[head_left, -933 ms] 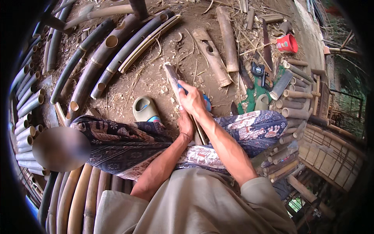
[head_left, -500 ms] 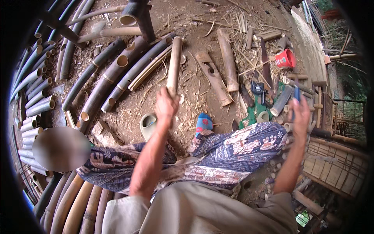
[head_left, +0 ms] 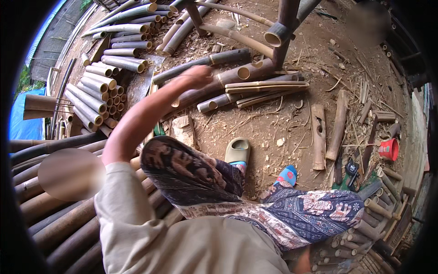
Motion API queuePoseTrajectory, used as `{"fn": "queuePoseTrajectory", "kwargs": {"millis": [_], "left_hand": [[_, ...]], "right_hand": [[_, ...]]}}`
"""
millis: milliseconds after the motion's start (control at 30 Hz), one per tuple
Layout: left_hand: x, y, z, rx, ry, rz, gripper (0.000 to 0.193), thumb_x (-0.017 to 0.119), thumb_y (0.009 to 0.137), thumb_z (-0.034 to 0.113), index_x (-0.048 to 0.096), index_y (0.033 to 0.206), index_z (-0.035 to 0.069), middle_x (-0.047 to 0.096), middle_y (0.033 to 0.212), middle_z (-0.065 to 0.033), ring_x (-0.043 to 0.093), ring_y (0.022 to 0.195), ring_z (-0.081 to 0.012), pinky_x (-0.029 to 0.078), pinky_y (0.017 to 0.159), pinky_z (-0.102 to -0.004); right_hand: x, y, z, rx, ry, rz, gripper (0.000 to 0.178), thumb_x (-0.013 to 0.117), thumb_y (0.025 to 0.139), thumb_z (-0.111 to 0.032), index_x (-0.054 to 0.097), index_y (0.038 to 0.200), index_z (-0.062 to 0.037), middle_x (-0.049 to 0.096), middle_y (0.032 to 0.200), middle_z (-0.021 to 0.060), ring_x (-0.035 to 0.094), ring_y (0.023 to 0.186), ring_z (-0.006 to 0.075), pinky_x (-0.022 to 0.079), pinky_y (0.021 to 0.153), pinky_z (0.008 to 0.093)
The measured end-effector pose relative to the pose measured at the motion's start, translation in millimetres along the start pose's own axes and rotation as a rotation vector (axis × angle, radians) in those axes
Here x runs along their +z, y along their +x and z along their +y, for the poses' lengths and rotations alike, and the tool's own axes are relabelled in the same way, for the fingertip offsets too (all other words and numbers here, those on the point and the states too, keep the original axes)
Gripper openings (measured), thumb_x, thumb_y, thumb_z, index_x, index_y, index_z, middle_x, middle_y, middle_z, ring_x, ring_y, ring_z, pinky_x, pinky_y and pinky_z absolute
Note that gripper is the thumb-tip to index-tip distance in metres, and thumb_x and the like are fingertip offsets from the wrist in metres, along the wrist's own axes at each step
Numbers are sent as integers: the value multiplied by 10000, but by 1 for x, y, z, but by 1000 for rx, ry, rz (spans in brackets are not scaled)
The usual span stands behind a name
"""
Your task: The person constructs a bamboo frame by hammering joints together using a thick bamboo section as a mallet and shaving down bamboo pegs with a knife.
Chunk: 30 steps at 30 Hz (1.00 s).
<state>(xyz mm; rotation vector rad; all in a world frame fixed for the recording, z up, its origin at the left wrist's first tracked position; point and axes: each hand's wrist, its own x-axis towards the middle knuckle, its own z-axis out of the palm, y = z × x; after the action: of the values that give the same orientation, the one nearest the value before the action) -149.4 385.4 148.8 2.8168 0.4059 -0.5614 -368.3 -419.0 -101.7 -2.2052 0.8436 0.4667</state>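
My left arm stretches forward and across, and my left hand (head_left: 198,76) is over the large dark bamboo pole (head_left: 232,77) on the ground. The hand is smeared by motion and its fingers are not clear; nothing shows in it. To its right, pale bamboo pieces (head_left: 269,86) lie on and beside the dark poles. A second dark bamboo pole (head_left: 223,57) runs just beyond the hand. Only a bit of my right forearm (head_left: 303,263) shows at the lower edge; my right hand is out of view.
Cut bamboo tubes (head_left: 98,98) are stacked at the left. A notched bamboo piece (head_left: 318,137) and a bamboo length (head_left: 338,123) lie right of centre, with a red container (head_left: 388,149) and a black tool (head_left: 351,169) beyond. A bamboo frame (head_left: 285,36) stands ahead. A wood block (head_left: 184,131) lies near my knee.
My left hand has swung left and no longer shows the pale bamboo piece; a similar piece now lies on the dark poles. My right hand has left the view, and the view has turned left.
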Motion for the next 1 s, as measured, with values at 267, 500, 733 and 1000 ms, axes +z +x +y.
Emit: {"fn": "queuePoseTrajectory", "kwargs": {"millis": [267, 500, 733, 1000], "left_hand": [[117, 4, -109, -231, 85, 231, 455, 705, 716, 242, 569, 1106, 52, 549, 1156, -168, 546, 1091, -366, 480, 932, -471], [216, 51, -45, -33, 96, 234, 425, 638, 739, 106, 459, 1122, 77, 577, 1065, -155, 579, 1047, -330, 484, 837, -469], [127, 19, -17, 13, -158, -23, 705, 717, 690, 278, 431, 1302, 79, 619, 1105, -238, 606, 1017, -393, 491, 874, -459], [171, -73, 26, 119, -363, 1, 684, 798, 687, 366, 529, 1250, 87, 654, 1024, -224, 650, 938, -384, 521, 812, -443]], "right_hand": [[52, -42, -42, 1, -6, -159, 415, 567, 884, -106, 502, 1282, -5, 552, 1214, 170, 534, 1121, 285, 396, 988, 383], [60, -64, -55, 50, -11, -115, 424, 589, 864, -110, 507, 1267, -7, 559, 1190, 164, 542, 1109, 278, 406, 981, 380], [95, -29, -108, -244, 13, -14, 434, 612, 844, -114, 513, 1253, -9, 567, 1166, 157, 551, 1097, 271, 416, 974, 378], [155, -9, -325, -1059, -317, -178, 400, 608, 779, -56, 575, 1173, 3, 547, 1226, 189, 548, 1110, 355, 453, 969, 403]]}}
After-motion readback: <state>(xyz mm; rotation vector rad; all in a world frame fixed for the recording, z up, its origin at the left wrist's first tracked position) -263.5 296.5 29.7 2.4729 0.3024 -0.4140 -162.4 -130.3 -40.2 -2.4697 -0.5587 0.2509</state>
